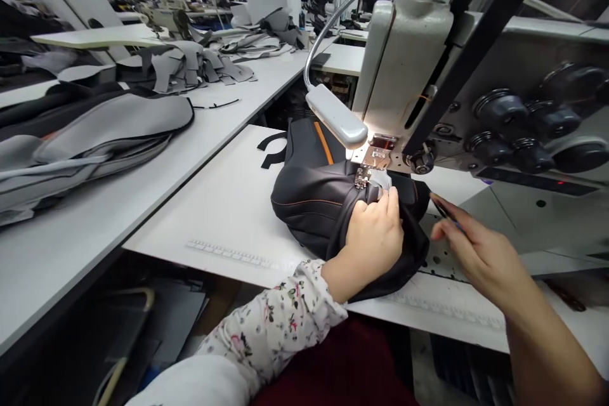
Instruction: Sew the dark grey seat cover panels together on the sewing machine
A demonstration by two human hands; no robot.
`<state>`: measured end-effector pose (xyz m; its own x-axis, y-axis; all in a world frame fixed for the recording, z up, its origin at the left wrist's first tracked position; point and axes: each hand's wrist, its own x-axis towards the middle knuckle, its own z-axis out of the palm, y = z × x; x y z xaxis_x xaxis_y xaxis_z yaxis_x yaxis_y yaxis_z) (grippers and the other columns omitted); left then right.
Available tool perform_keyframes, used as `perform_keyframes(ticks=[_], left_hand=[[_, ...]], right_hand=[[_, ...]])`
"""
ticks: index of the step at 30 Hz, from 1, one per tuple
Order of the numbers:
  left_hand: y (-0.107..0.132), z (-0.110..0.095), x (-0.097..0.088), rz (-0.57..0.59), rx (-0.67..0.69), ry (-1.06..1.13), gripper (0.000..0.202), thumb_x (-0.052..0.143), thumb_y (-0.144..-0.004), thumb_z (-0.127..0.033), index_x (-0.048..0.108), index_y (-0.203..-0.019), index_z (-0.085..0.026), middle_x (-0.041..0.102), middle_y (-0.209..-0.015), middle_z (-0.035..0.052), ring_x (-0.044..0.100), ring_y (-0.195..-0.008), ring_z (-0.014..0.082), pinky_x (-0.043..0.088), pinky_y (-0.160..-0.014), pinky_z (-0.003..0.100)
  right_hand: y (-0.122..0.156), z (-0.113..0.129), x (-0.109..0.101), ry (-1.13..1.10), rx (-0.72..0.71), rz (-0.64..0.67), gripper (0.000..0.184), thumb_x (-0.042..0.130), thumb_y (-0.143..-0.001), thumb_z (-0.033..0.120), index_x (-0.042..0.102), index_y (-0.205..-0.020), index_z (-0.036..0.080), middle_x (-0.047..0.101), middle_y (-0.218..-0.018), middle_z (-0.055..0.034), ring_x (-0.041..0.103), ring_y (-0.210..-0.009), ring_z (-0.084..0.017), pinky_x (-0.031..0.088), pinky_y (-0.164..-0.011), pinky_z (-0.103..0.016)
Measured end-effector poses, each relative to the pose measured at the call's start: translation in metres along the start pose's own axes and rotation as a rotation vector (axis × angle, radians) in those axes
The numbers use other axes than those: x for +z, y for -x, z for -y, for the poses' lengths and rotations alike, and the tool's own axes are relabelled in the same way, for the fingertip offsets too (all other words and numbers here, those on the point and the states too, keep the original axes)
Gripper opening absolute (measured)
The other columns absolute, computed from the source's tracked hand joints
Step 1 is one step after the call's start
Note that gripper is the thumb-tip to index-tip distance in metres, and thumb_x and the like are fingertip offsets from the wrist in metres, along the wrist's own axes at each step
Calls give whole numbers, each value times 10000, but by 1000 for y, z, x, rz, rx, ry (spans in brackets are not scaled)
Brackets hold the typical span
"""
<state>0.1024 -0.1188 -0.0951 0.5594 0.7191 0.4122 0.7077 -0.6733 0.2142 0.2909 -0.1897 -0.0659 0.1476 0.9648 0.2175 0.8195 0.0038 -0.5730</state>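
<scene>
At mid-frame, orange stitching (309, 201) crossed the black cover (302, 179); work at the presser foot (361, 177) appeared unfinished. Left hand (375, 235) gripped the cover; right hand (480, 254), a slim tool (445, 210).

Black cover (307, 185), orange stripe (323, 143)

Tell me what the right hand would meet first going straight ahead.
The right hand would probably meet the black orange-stitched cover, its slim tool leading; depth is unclear.
</scene>
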Motion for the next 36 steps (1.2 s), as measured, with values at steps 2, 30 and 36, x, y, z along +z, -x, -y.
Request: perform_keyframes(ticks=[2, 30, 36], left_hand=[[7, 2, 3, -7, 0, 32, 592, 447, -1041, -248, 336, -1575, -17, 496, -1582, 213, 660, -1157, 261, 471, -872, 411], [11, 14, 4, 15, -72, 465, 623, 380, -974, -148, 364, -1597, -125, 388, -1675, 98, 424, -1525, 208, 437, -1058, 398], [15, 18, 8, -42, -63, 608, 607, 362, -1026, -165, 309, -1631, -149, 346, -1693, 109, 370, -1564, 198, 432, -1119, 384]], right_hand=[[-25, 26, 2, 301, -99, 0, 537, 382, -1036, 482, 556, -1506, 289, 762, -1081, -82, 716, -825, -240, 580, -774, -398], [-51, 38, 25, 537, -209, -324, 304, 548, -999, 388, 741, -1140, 200, 708, -860, -56, 673, -733, -236, 431, -628, -342], [-29, 17, 21, 348, -248, -256, 372, 579, -1007, 376, 698, -1312, 200, 708, -859, -25, 687, -752, -201, 479, -671, -320]])
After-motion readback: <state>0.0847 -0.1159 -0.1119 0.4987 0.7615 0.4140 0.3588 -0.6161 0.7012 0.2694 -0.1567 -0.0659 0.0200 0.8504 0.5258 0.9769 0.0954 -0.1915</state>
